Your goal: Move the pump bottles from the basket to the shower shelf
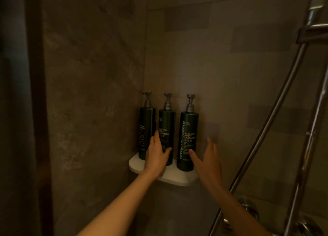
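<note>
Three dark green pump bottles stand upright in a row on the white corner shelf (174, 180): the left bottle (147, 124), the middle bottle (167, 124) and the right bottle (188, 129). My left hand (157, 157) wraps the lower part of the middle bottle, with its fingers between the left and middle bottles and its thumb across the front. My right hand (207, 161) is spread open beside the right bottle, thumb tip near its lower front and fingers off to its right. No basket is in view.
Tiled shower walls meet in the corner behind the shelf. A metal shower hose (276, 115) and an upright rail (308, 147) run down the right side, with a chrome valve (248, 209) low down. A dark edge (35, 111) stands on the left.
</note>
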